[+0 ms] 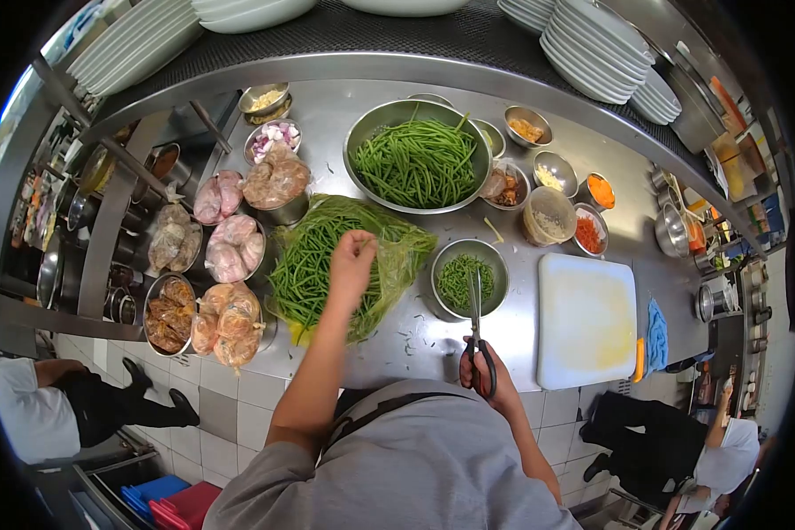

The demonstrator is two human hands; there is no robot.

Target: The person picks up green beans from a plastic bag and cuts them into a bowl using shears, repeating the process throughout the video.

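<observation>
Over the plastic bag of green beans (314, 274) is my left hand (353, 261), its fingers pinched together; whatever they hold is too small to make out. My right hand (488, 375) grips the black handles of scissors (475, 309), whose blades point forward over a small metal bowl (499, 291) of cut green pieces. Behind them stands a large metal bowl (358, 132) full of long green beans. A few green scraps lie on the steel counter (397, 340) between the bag and my right hand.
A white cutting board (586, 318) and blue cloth (656, 336) lie at right. Bowls of meat (235, 247) stand at left, bowls of chopped ingredients (589, 231) at back right. A shelf with plates (592, 53) spans the back. People (40, 402) stand on both sides.
</observation>
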